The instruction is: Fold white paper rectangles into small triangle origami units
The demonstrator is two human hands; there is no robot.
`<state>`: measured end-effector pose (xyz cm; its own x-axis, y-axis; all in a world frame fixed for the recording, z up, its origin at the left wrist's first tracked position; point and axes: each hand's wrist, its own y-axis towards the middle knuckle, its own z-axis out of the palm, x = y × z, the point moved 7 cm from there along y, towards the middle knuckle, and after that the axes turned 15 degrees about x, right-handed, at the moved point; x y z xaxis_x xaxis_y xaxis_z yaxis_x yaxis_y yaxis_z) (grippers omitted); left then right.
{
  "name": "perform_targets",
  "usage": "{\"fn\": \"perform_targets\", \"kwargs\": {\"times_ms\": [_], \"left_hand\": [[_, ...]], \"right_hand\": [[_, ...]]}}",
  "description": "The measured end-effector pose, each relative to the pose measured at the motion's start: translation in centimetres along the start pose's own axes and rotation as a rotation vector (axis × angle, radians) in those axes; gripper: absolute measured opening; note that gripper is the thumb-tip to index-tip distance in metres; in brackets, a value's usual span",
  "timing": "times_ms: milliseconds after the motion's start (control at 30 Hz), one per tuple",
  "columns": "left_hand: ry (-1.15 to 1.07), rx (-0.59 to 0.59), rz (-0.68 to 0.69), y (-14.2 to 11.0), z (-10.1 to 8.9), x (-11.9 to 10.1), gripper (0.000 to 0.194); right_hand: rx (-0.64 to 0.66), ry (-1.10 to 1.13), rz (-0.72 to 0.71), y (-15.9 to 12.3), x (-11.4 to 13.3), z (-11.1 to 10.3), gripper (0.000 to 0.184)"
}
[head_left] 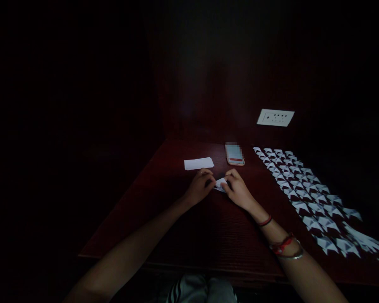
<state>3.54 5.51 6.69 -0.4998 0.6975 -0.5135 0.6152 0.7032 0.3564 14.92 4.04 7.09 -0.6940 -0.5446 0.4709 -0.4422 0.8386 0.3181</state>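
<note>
Between my two hands is a small folded piece of white paper (220, 184), held just above or on the dark red table (164, 198). My left hand (202, 185) pinches its left corner between thumb and fingers. On the other side, my right hand (238, 189) grips the paper's right part, thumb toward me and fingers curled behind. Beyond my left hand lies a small stack of white paper strips (198, 163). The finer folds of the held paper are too dim to make out.
A phone (235, 154) with a lit screen lies past my right hand. Rows of several folded white paper shapes (303, 185) cover the table's right side, with a bunch of white strips (363, 237) near them. A socket plate (276, 118) is on the back wall.
</note>
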Motion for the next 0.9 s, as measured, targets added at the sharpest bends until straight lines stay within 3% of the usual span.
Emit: {"fn": "perform_targets", "kwargs": {"times_ms": [400, 900], "left_hand": [[0.043, 0.011, 0.04, -0.1, 0.2, -0.4, 0.007], [0.016, 0.011, 0.014, -0.1, -0.1, -0.7, 0.009]], "right_hand": [[-0.062, 0.08, -0.023, -0.1, 0.3, -1.2, 0.01], [0.0, 0.03, -0.023, -0.1, 0.3, -0.3, 0.007]]}}
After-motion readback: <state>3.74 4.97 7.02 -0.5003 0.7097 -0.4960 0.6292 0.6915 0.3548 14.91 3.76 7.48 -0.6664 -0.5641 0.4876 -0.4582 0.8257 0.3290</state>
